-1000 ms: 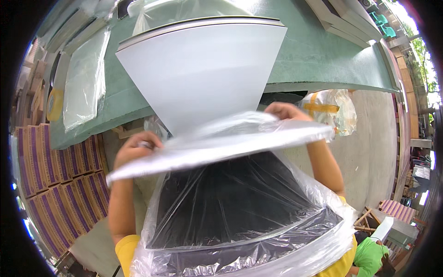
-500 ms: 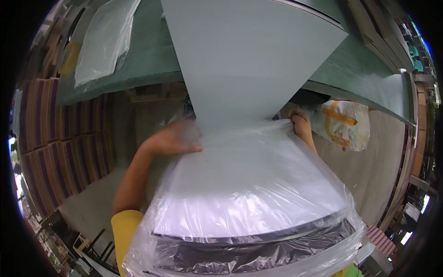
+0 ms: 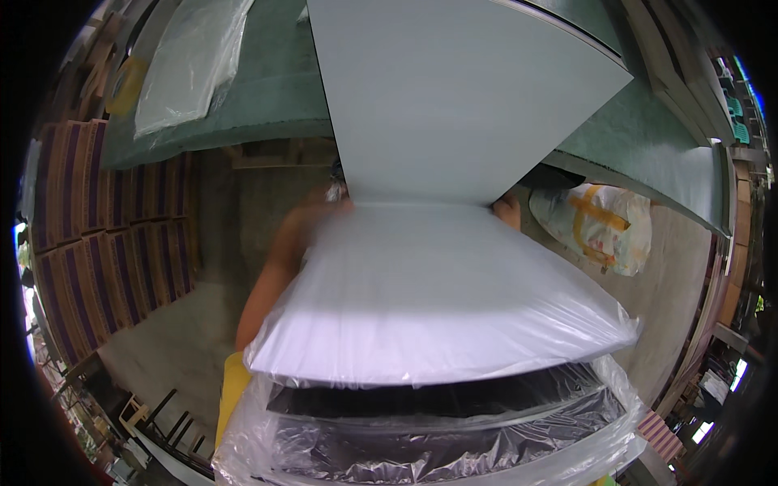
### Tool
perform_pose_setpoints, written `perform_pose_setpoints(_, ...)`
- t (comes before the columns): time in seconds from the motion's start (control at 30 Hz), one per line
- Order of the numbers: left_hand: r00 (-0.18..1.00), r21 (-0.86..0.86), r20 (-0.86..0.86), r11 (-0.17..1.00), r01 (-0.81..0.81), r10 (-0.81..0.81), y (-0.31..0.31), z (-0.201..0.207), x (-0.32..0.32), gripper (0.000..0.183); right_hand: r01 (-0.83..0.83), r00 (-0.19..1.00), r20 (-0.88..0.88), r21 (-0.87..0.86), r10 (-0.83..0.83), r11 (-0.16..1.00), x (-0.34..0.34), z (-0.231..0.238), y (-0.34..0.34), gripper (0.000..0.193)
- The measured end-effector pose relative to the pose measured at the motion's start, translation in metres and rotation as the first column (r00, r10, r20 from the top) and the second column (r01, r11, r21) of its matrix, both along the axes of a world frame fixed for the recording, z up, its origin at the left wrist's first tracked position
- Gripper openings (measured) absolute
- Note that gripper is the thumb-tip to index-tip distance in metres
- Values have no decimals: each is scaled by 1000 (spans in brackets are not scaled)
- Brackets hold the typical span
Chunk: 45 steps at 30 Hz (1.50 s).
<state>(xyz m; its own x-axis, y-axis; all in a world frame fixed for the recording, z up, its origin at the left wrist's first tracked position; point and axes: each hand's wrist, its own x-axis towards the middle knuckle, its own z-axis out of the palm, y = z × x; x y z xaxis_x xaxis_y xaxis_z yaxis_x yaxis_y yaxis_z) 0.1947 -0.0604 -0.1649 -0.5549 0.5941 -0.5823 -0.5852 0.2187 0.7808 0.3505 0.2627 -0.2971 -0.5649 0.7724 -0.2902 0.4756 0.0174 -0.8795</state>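
Observation:
A large pale grey panel [image 3: 454,105] reaches from the green table toward me. Its near part is inside a clear plastic bag [image 3: 438,324], whose sheet lies smooth over the panel and ends in a gathered edge. My left hand [image 3: 328,201] is at the left edge of the panel beside the bag's mouth, smeared by motion and partly hidden. At the opposite edge my right hand [image 3: 508,212] is closed on the bag's rim, its fingertips hidden behind the sheet. Close to me, below the panel, lie dark plastic-wrapped panels [image 3: 446,441].
A green table [image 3: 284,105] spans the far side, with clear plastic sheets [image 3: 194,65] and a yellow tape roll [image 3: 126,85] on its left. Striped cardboard cartons [image 3: 105,275] are stacked at the left. On the floor at right lies a taped plastic bundle [image 3: 604,227].
Both hands have moved away from me along the panel, drawing the plastic bag's sheet smoother over it. The bag's near edge has separated from the dark wrapped panels below.

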Motion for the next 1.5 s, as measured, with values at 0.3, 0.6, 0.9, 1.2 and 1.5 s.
perform_pose_setpoints(0.3, 996, -44, 64, 997, -60, 63, -25, -64, -8, 37, -215, 976, -50, -73, 212, 974, 4, 21, -1, 28)
perform_pose_setpoints(0.6, 667, -326, -737, 923, -204, -113, 7, -98, 2, 53, -57, 998, 24, 62, 56, 996, -13, 19, -6, 34)
perform_pose_setpoints(0.9, 602, -218, -691, 910, 354, -400, -19, 167, 4, 19, -971, 214, -884, -148, 416, 187, 8, 257, 25, 41)
perform_pose_setpoints(1.2, 734, -300, -502, 888, 349, -458, 34, -31, 28, 25, -966, 47, 135, -248, 990, 80, -10, 139, -33, 58)
perform_pose_setpoints(1.5, 585, 269, -808, 928, 258, 72, 104, 181, -12, 30, -828, 510, -266, 109, 818, 551, -82, 274, -68, 32)
